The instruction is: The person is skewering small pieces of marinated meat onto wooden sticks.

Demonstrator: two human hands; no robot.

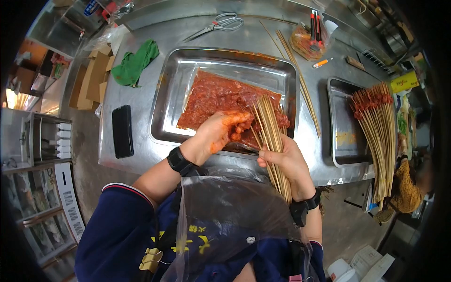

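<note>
Slices of red marinated meat (221, 91) lie in a flat layer inside a steel tray (176, 61). My left hand (218, 131), smeared with red sauce, is over the near part of the meat. Its fingers are curled around a bit of that meat, partly hidden by the hand itself. My right hand (289, 162) grips a thick bundle of bamboo skewers (271, 124), slanting over the tray's near right corner. The bundle's upper ends rise beside my left fingertips, in front of the meat.
A second tray (336, 122) at right carries many loaded skewers (378, 136), their handles overhanging the table. Around the first tray lie scissors (218, 26), a green cloth (136, 63), a phone (123, 131), loose skewers (300, 80) and an orange pen (322, 62).
</note>
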